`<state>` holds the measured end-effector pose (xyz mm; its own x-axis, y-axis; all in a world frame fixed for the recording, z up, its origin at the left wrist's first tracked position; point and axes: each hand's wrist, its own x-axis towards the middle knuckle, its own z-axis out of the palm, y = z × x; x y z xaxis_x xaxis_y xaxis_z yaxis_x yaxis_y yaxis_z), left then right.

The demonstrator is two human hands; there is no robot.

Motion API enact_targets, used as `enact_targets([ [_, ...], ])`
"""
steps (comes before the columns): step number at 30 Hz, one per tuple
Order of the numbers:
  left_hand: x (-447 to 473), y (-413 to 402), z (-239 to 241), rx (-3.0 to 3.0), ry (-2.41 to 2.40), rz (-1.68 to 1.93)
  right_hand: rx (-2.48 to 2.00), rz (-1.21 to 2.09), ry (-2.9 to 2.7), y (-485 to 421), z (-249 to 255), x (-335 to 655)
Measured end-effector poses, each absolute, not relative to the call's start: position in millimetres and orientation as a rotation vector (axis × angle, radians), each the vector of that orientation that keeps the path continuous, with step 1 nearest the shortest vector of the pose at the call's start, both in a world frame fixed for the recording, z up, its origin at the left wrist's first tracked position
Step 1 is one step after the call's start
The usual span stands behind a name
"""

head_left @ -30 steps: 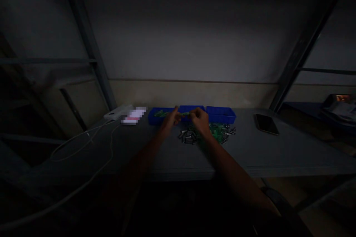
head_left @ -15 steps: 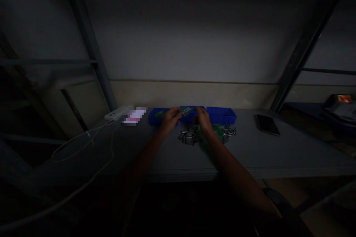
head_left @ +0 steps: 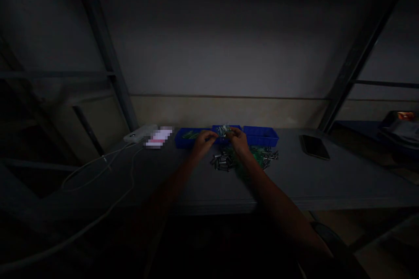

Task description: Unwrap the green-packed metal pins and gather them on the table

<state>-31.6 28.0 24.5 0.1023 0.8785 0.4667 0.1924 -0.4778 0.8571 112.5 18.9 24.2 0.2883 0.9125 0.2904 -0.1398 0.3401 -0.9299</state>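
Observation:
My right hand (head_left: pixel 238 140) is closed on a small clear plastic bag (head_left: pixel 223 130) with shiny pieces inside, held over the middle blue bin (head_left: pixel 234 127). Beside it, the thumb and fingers of my left hand (head_left: pixel 203 142) are pinched together near the bag's lower left; whatever is between them is too small to make out. Below my hands lies a pile of metal pieces (head_left: pixel 222 164) that look like bolts or pins. Green plastic (head_left: pixel 258 157) lies among them, partly covered by my right forearm. Greenish packets (head_left: pixel 190 134) rest in the left blue bin (head_left: pixel 180 143).
A third blue bin (head_left: pixel 261 141) stands on the right. A dark phone (head_left: pixel 314 146) lies farther right on the grey table (head_left: pixel 190 189). At the left are a white power strip (head_left: pixel 140 133), a blurred-out lit screen (head_left: pixel 159 137) and loose white cables (head_left: pixel 132 170). A wall closes off the back.
The bag has shifted slightly right, from my left fingers into my right hand, and faces me more. My left hand has moved a little right and down, uncovering more of the left bin.

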Motion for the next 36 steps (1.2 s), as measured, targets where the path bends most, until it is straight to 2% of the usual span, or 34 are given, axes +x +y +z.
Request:
enact_targets([
  [8, -27.3, 29.1, 23.9, 1.305, 0.985, 1.17, -0.883, 0.662, -1.255, 16.9, 22.0, 111.5],
  [14, -30.4, 32.3, 19.3, 1.485, 1.002, 1.262, -1.074, 0.535, -1.292, 12.0, 22.9, 110.3],
  [16, -31.0, 32.0, 19.4, 1.592, 0.996, 1.315, -1.157, 0.587, -1.271, 10.6, 26.0, 111.8],
  [21, -29.4, 28.0, 21.3, 1.973, 1.083, 1.476, -1.191, 1.003, -1.162, 8.3, 30.2, 113.2],
  [24, -29.1, 25.0, 21.7, 2.174, 1.102, 1.499, -1.166, 1.136, -1.135, 8.2, 27.5, 111.9],
  [30, -31.1, 23.6, 21.5, 2.251, 1.119, 1.503, -1.137, 1.056, -1.047, 5.8, 27.9, 108.5],
  [36, -31.6, 27.0, 23.0, 2.015, 1.155, 1.396, -1.091, 0.827, -1.151, 8.8, 30.3, 111.6],
])
